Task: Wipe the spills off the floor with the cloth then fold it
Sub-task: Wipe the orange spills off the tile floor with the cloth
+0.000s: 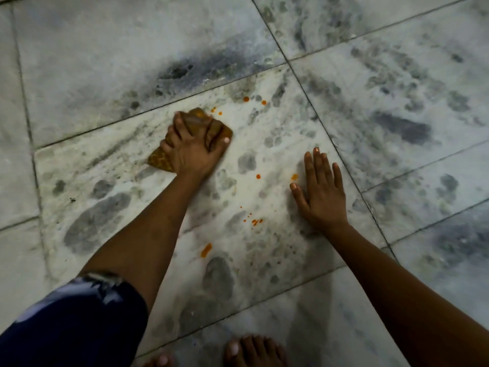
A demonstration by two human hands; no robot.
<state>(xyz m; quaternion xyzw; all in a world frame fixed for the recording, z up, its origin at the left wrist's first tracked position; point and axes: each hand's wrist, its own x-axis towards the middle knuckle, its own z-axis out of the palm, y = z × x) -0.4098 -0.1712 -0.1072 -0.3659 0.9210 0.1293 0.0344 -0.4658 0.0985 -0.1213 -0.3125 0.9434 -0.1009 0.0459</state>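
My left hand (191, 149) presses a bunched brown-orange cloth (197, 121) down on the white marble floor (264, 144), fingers closed over it. Only the cloth's corners show around the hand. Orange spill drops lie just beyond the cloth (246, 99), between the two hands (258, 176), lower down as a cluster (254, 221) and as a longer smear (206, 249). My right hand (321, 192) rests flat on the floor to the right, fingers spread, holding nothing. One orange spot (294, 177) sits beside its thumb.
The floor is grey-veined marble tiles with dark joints (312, 102). My bare toes (254, 350) show at the bottom edge. A dark patterned sleeve (71, 321) covers my left upper arm.
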